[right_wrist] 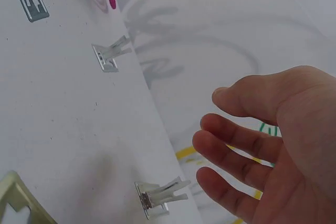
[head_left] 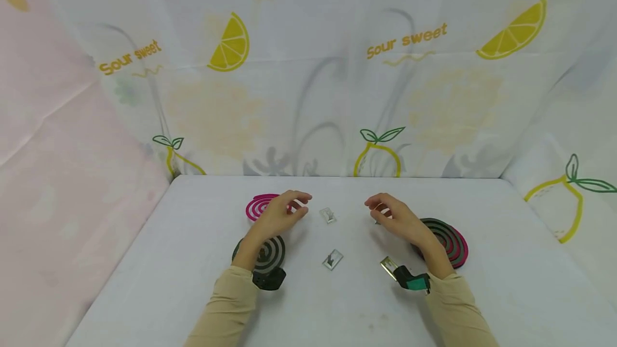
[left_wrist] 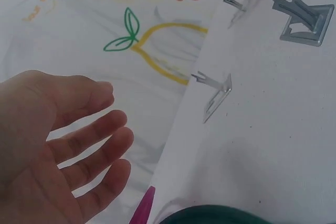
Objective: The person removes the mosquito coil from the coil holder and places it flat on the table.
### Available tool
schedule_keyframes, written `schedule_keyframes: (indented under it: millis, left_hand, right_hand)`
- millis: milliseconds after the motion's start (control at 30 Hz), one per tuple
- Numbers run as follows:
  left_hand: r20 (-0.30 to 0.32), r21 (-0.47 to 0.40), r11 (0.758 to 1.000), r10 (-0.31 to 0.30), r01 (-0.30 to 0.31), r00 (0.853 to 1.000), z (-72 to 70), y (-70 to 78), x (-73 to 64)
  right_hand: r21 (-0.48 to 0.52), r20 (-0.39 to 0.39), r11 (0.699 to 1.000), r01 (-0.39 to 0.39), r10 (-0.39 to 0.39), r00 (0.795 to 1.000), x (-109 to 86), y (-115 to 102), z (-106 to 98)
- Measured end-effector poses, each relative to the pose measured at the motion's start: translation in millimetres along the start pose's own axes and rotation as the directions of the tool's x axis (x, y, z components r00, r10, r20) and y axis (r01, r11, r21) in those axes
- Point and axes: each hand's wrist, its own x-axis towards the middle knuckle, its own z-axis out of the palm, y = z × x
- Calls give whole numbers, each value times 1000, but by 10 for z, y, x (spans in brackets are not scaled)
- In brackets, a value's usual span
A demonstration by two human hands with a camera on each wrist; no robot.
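Observation:
My left hand (head_left: pixel 276 217) hovers over the left of the table with loosely bent fingers and nothing in them. Beneath it lie a pink mosquito coil (head_left: pixel 249 210) and, nearer, a dark green mosquito coil (head_left: pixel 282 253), both partly covered by hand and arm. On the other side, my right hand (head_left: pixel 402 223) is also raised and holds nothing; its relaxed fingers show in the right wrist view. Under that forearm a dark green coil (head_left: pixel 432 223) lies on a pink one (head_left: pixel 465 248). Small metal coil stands sit between the hands: one far (head_left: pixel 328 215), one nearer (head_left: pixel 332 259).
A gold-coloured stand (head_left: pixel 387 264) is near the right wrist camera. Another stand (right_wrist: pixel 157 200), partly behind the right hand in the head view, has raised prongs. White cloth covers the table (head_left: pixel 308 315); a lemon-printed curtain (head_left: pixel 299 95) rises at its back edge.

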Motion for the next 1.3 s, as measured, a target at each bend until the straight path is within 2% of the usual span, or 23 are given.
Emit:
schedule_keyframes:
  millis: [267, 367, 633, 867, 1000, 1133, 1300]
  left_hand:
    - [26, 14, 1000, -9, 9, 1000, -152, -87, -87]
    - [19, 11, 999, -33, 33, 999, -230, -145, -138]
    - [-4, 3, 1000, -23, 23, 1000, -428, -299, -238]
    - [26, 0, 999, -52, 52, 998, -522, -421, -342]
    - [8, -14, 999, -52, 52, 999, -571, -444, -382]
    - [-17, -35, 997, -69, 69, 997, -653, -435, -411]
    - [11, -55, 994, -94, 94, 996, -778, -471, -481]
  right_hand:
    - [38, 30, 998, 42, -43, 999, 43, -125, 125]
    - [45, 41, 998, 49, -51, 998, 54, -180, 168]
    - [42, 64, 997, 59, -62, 996, 78, -249, 287]
    - [45, 63, 993, 113, -116, 991, 86, -310, 377]
    - [29, 69, 988, 149, -151, 986, 95, -364, 429]
    - [26, 87, 988, 150, -152, 985, 100, -453, 471]
    - [30, 122, 987, 157, -160, 980, 99, -552, 514]
